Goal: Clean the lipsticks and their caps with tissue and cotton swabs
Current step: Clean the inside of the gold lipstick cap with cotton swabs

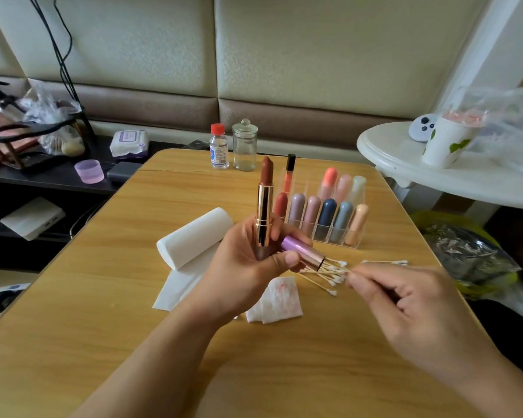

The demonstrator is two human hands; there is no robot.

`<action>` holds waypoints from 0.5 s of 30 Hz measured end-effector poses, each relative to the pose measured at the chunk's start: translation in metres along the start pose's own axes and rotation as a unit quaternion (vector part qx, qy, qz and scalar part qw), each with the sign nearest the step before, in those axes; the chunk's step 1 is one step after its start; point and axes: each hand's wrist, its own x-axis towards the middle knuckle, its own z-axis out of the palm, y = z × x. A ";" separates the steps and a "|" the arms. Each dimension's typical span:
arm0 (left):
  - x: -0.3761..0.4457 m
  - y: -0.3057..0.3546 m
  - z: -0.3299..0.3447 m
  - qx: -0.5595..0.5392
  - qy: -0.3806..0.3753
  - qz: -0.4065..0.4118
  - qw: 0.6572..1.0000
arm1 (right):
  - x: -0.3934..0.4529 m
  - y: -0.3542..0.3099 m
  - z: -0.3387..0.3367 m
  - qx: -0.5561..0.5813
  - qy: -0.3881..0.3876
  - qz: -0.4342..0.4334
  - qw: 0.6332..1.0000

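Observation:
My left hand grips an open lipstick upright, its brown-red bullet raised out of a rose-gold tube. The same hand also holds the purple cap between thumb and fingers, its open end pointing right. My right hand pinches a cotton swab whose tip is at the cap's mouth. A pile of cotton swabs lies on the table under them. A stained tissue lies below my left hand, beside a tissue roll.
A clear organizer with several lipsticks stands behind my hands on the wooden table. At the back stand a red-capped bottle and a glass jar. A white round table with a paper cup is at the right.

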 end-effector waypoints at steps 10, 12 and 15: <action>0.000 -0.006 0.001 -0.004 -0.007 -0.007 1.000 | -0.005 0.000 0.008 -0.009 -0.022 -0.004 1.000; 0.000 -0.008 0.001 0.004 -0.016 -0.009 1.000 | -0.006 -0.002 0.011 -0.009 -0.036 -0.012 0.999; 0.000 -0.010 0.003 0.001 -0.010 -0.010 1.000 | -0.001 -0.002 0.008 -0.004 0.003 0.004 1.000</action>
